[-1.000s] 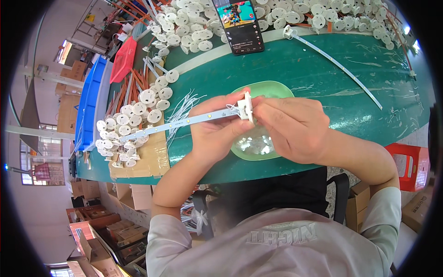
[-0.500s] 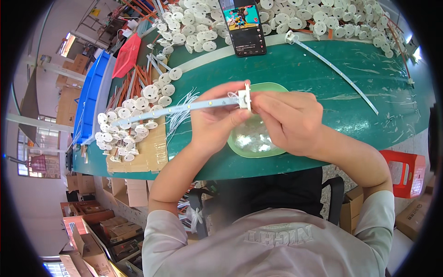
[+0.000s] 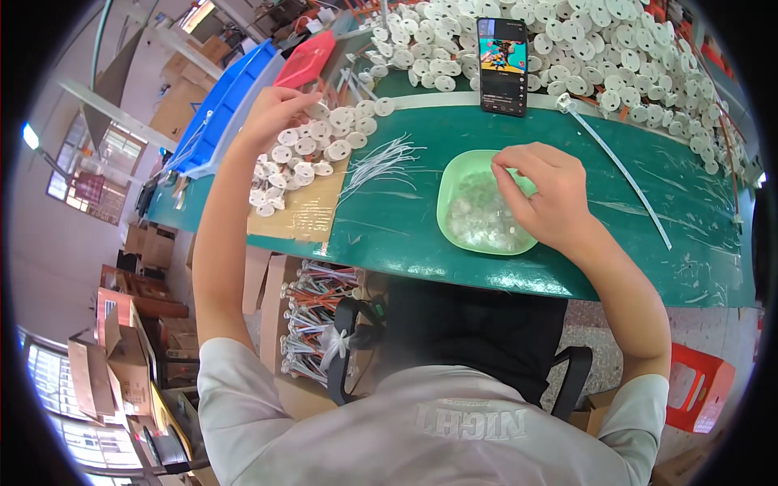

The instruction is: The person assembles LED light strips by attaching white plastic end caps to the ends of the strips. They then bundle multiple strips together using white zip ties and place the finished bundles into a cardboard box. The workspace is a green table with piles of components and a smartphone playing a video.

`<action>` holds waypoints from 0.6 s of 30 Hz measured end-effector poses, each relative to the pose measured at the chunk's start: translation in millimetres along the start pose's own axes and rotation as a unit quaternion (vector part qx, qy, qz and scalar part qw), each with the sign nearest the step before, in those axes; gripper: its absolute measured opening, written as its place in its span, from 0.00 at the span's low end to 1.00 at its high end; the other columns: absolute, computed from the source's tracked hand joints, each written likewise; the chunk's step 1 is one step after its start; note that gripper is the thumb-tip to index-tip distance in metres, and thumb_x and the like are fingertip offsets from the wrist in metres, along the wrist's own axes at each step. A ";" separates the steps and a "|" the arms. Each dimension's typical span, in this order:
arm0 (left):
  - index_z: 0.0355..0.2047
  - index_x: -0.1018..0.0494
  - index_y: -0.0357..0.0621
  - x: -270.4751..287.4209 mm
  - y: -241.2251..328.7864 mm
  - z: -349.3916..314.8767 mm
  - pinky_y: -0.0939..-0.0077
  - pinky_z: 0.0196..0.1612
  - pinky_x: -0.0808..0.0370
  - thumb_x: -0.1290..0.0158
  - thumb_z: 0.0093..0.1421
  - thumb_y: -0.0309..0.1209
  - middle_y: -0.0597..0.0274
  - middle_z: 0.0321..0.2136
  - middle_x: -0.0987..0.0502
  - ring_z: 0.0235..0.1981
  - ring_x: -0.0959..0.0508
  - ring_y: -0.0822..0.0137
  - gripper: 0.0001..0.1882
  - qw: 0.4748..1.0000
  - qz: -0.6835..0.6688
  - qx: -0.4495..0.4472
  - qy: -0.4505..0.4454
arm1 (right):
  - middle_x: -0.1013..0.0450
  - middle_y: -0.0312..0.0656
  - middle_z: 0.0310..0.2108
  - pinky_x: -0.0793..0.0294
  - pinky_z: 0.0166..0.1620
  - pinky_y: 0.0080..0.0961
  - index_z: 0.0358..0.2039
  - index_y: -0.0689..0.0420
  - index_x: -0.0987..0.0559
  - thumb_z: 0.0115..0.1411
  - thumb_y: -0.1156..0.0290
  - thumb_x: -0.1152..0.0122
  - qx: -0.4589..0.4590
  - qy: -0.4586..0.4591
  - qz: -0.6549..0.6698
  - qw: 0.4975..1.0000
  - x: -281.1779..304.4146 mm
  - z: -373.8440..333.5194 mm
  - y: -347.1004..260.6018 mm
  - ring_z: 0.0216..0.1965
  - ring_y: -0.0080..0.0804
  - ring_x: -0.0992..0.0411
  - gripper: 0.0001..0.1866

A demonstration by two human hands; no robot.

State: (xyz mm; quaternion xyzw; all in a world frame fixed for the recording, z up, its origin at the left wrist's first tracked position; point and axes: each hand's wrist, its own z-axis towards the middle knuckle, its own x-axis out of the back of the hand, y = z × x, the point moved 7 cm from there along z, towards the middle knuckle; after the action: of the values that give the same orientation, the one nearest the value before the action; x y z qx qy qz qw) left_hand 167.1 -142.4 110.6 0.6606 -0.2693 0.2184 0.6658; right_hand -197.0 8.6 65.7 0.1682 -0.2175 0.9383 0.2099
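Note:
My left hand (image 3: 279,116) reaches to the far left, over the heap of white disc-ended strip pieces (image 3: 340,117). Its fingers are curled, with the tips at one of the discs; what they hold is not clear. My right hand (image 3: 549,193) is above the right side of a light green bowl (image 3: 447,185), thumb and forefinger closed together. Anything in that pinch is too small to make out. Small clear plastic pieces (image 3: 485,217) lie in the bowl.
Thin white wires (image 3: 379,166) lie beside cardboard (image 3: 312,212). A phone (image 3: 502,69) stands before a large heap of white discs (image 3: 608,49). One light strip (image 3: 620,166) lies at right. Blue (image 3: 231,105) and red (image 3: 306,61) bins stand at left; a box of strips (image 3: 316,316) sits below the table.
My left hand has left the middle and gone to the heap at far left. The LED strip held between my hands no longer shows there. My right hand has stayed by the bowl.

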 end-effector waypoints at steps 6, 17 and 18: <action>0.23 0.19 0.36 -2.8 21.6 -26.5 0.73 0.27 0.24 0.34 0.50 0.43 0.54 0.16 0.21 0.19 0.20 0.63 0.19 0.898 0.367 -0.195 0.143 | 0.22 0.42 0.28 0.25 0.30 0.33 0.28 0.58 0.21 0.49 0.78 0.35 0.024 -0.061 -0.013 0.998 -8.5 -1.6 -0.4 0.28 0.40 0.24 0.04; 0.19 0.24 0.35 -5.6 15.7 -34.2 0.65 0.24 0.28 0.36 0.51 0.44 0.50 0.13 0.27 0.17 0.24 0.51 0.22 0.837 0.452 -0.201 0.233 | 0.23 0.41 0.26 0.25 0.30 0.32 0.27 0.58 0.21 0.49 0.78 0.36 0.016 -0.064 -0.027 0.997 -7.7 -0.3 6.0 0.27 0.39 0.24 0.04; 0.18 0.25 0.35 -13.4 16.2 -23.7 0.64 0.25 0.28 0.35 0.51 0.45 0.49 0.12 0.27 0.18 0.24 0.50 0.23 0.834 0.460 -0.203 0.226 | 0.23 0.41 0.26 0.25 0.30 0.32 0.27 0.58 0.21 0.49 0.78 0.36 0.009 -0.069 -0.031 0.997 -5.2 -0.2 8.1 0.27 0.39 0.24 0.04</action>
State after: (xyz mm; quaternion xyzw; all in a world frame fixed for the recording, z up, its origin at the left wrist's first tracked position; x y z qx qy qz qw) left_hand 148.0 -117.4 114.7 0.2428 -0.4231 0.5831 0.6496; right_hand -196.4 0.4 60.7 0.2413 -0.2172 0.9194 0.2221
